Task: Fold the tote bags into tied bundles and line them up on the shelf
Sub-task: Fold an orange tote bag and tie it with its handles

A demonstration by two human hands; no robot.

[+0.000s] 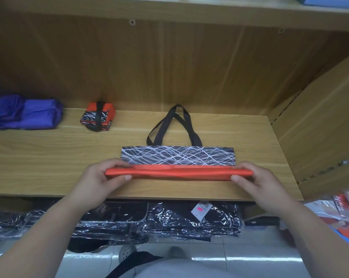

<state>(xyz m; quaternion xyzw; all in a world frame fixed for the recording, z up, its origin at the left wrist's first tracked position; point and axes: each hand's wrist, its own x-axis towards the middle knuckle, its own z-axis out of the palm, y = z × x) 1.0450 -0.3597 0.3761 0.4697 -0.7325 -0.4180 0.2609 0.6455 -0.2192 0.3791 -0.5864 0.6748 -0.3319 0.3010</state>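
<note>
The wooden shelf held one tied bundle at the back, near a purple bag. At its front lay the tote bag, half rolled, left grip and right grip each pinching an end of the red roll; tying not yet done.

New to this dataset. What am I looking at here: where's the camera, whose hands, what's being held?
No machine here: one camera worn on a person's head, looking down at their two bare hands. On the wooden shelf lies a tote bag, black with white scribble lines, its black handles pointing away. The left hand and right hand each pinch one end of its orange folded edge. Farther back to the left sit a finished tied bundle and a purple fabric bundle. Below the shelf are plastic-wrapped bags.
</note>
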